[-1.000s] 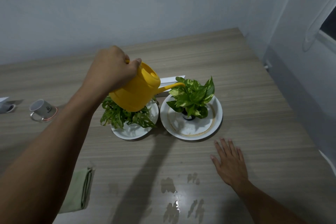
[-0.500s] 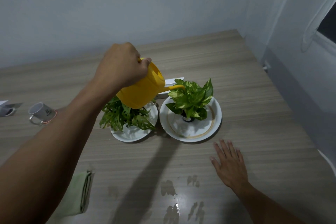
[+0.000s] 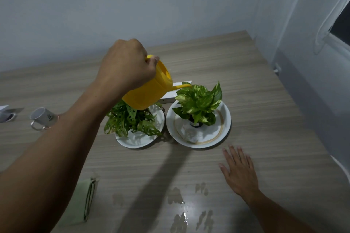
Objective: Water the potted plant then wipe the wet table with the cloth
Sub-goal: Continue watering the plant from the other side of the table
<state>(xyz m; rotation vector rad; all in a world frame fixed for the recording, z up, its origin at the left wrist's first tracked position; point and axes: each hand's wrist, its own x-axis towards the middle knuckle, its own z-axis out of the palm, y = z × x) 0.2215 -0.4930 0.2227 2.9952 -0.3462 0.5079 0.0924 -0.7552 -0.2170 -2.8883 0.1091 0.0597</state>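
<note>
Left plate and right plate sit side by side on the counter — barely a gap between. Open wood right of them and in front, down to the puddles; left forearm bars the near-left.

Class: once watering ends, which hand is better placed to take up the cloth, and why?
Right, probably: the right hand rests flat on the table; the left hand grips the watering can. The cloth lies leftward.
</note>
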